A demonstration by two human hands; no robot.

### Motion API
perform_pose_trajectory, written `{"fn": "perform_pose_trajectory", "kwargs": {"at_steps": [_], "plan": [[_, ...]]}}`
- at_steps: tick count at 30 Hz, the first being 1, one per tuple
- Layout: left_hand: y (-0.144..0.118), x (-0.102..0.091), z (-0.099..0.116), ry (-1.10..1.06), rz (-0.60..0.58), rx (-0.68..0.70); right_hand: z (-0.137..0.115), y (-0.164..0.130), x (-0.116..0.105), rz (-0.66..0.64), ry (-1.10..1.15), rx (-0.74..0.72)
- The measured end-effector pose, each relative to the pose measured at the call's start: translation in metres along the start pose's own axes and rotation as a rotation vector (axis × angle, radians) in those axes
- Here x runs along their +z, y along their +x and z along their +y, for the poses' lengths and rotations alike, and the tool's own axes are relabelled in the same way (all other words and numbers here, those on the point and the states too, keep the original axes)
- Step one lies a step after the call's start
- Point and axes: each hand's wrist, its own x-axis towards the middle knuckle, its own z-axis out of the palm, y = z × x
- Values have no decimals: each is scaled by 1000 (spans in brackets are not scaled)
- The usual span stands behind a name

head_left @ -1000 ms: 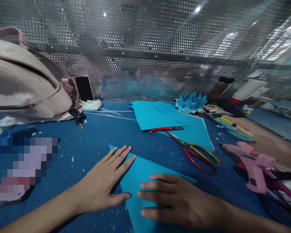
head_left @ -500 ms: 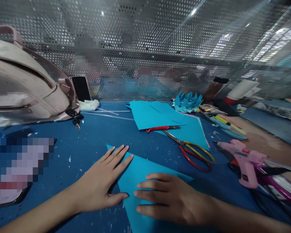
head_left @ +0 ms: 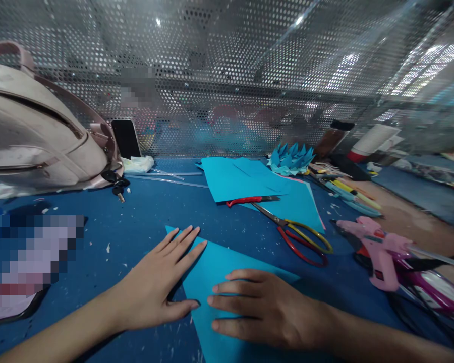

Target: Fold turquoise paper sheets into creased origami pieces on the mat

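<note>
A blue sheet of paper (head_left: 227,257) with a pointed corner lies flat on the dark blue table in front of me. My left hand (head_left: 164,280) rests along its left edge, fingers stretched out and thumb apart. Over the middle of the sheet lies my right hand (head_left: 265,307), palm down with its fingers spread. Neither hand grips anything. Just beyond the paper are scissors (head_left: 287,229) with one red and one yellow handle. More blue paper sheets (head_left: 242,176) are stacked behind them, and a red-handled tool (head_left: 245,201) lies at their front edge.
A pointed blue paper piece (head_left: 291,159) sits at the back. A pink glue gun (head_left: 382,247) and pliers (head_left: 355,198) lie on the right. To the left are a pale backpack (head_left: 41,131), keys (head_left: 118,187) and a leaning phone (head_left: 126,138). A perforated metal panel (head_left: 212,65) stands behind.
The view has shifted very slightly. Both hands keep their places on the blue paper, and nothing has been picked up or let go.
</note>
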Motion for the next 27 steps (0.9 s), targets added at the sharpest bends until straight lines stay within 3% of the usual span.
{"fn": "perform_pose_trajectory", "kwargs": {"at_steps": [13, 23, 27], "plan": [[0, -4, 2, 19, -60, -8, 0, -1, -1, -41, 72, 17], [1, -3, 2, 9, -41, -2, 0, 1, -2, 14, 123, 42], [1, -4, 3, 0, -39, 0, 0, 0, -1, -48, 118, 29]]}}
